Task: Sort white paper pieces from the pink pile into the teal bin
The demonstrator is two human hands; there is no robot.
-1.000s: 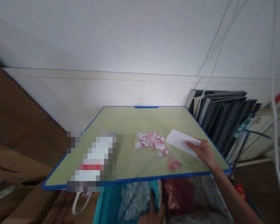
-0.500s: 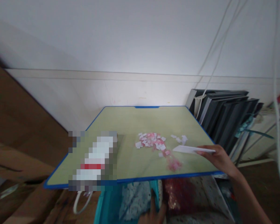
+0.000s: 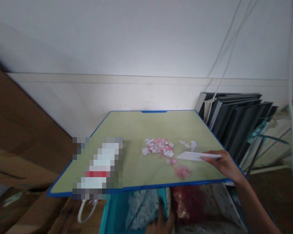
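My right hand pinches a flat white card-like piece, its pointed end turned left above the pale green board. Just left of that tip lies a pile of small white paper squares mixed with pink film-like bits. A few loose white squares sit behind the card, and a pink clump rests nearer the front edge. Below the board, my left hand is at the side of a teal tub, one finger stretched along its wall. White pieces fill part of the tub.
A blurred-out white and red box-like object stands on the board's left. Beside the tub is a container with shiny red material. Dark folders or panels lean at the right, near hanging white cables. A wall closes the back.
My right hand has shifted slightly left with the white card-like piece, bringing its tip closer to the pile. My left hand stays at the tub's wall.
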